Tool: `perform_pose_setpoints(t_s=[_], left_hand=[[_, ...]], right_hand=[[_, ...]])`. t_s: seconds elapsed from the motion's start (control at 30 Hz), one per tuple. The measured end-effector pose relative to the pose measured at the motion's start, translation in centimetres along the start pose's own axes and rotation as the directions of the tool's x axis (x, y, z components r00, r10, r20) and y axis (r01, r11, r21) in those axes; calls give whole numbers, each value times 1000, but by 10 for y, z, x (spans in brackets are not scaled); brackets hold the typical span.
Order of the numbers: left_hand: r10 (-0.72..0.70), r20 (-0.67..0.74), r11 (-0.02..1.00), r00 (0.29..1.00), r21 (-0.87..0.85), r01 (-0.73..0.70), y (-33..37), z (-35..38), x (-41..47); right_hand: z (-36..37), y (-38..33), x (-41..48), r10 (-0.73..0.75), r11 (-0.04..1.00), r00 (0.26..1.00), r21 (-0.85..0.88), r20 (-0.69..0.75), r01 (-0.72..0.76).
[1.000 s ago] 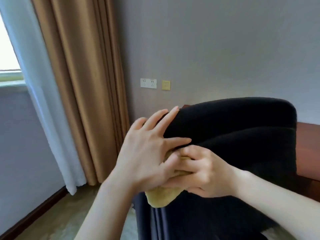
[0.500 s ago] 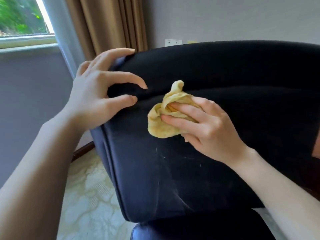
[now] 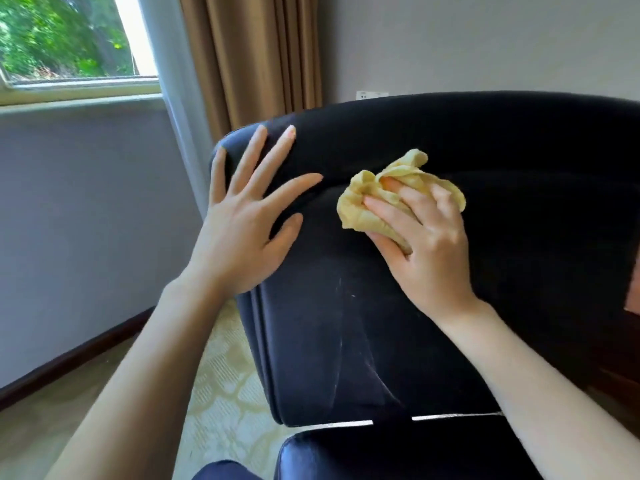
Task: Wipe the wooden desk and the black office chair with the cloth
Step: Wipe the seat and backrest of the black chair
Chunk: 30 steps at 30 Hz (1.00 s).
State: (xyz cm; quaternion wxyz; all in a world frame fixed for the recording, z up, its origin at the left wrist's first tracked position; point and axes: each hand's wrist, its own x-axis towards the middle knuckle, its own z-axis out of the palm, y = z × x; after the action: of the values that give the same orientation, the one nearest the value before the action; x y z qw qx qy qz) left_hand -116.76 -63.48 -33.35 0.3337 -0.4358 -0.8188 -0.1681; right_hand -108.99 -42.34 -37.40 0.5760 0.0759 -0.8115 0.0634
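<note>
Cloth (image 3: 360, 183): yellow, crumpled into a wad, centre of frame, pressed against the front of the black office chair (image 3: 502, 244) backrest just under its top roll. Right hand (image 3: 426, 251) grips it, fingers curled over the wad, thumb tucked along its lower edge; cloth bulges out above and to the left of the fingers. Left hand (image 3: 242, 233) lies left of centre, flat on the upper left corner of the backrest, fingers straight and spread wide, little finger wrapping onto the corner edge, holding nothing. The two hands are near each other but apart, a strip of bare black upholstery between them.

Faint pale streaks (image 3: 343, 341) run down the backrest below the right hand. Chair seat (image 3: 398, 452) sits at bottom centre, glossy dark, a thin bright gap between it and the backrest. Sliver of reddish-brown wood (image 3: 635, 308) at the right edge behind the chair; too little shows to tell what it is.

Window (image 3: 69, 39) with green foliage upper left. White sheer (image 3: 176, 98) and tan curtain (image 3: 249, 57) hang at top centre. Wall socket (image 3: 370, 95) peeks just above the chair top. Patterned pale carpet (image 3: 221, 393) lower left, dark skirting board (image 3: 69, 362) along the grey wall. Dark blue fabric (image 3: 221, 471) at the bottom edge.
</note>
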Motion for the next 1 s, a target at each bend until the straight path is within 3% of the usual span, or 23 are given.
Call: perform_pose_setpoints(t_s=[0.17,0.33,0.57,0.63,0.8,1.0], left_hand=[[-163,-35,986,986,-27,162,9,29,-67],[-265,-32,961,964,-95,261,32,53,-102],[-325,-2,932,946,-172,320,46,64,-113],[-309,19,942,951,-130,309,43,63,-115],[-267,53,963,962,-15,268,37,59,-119],[-351,38,935,936,-45,352,37,63,-128]], right_hand=[[21,-38,-31,-209,975,974,90,84,201],[19,-25,-71,-392,920,911,83,129,383],[-4,21,-107,-649,758,722,116,239,642],[-6,28,-100,-629,775,748,96,211,624],[0,26,-49,-449,893,891,-11,60,450],[26,-20,21,-331,943,943,-38,18,332]])
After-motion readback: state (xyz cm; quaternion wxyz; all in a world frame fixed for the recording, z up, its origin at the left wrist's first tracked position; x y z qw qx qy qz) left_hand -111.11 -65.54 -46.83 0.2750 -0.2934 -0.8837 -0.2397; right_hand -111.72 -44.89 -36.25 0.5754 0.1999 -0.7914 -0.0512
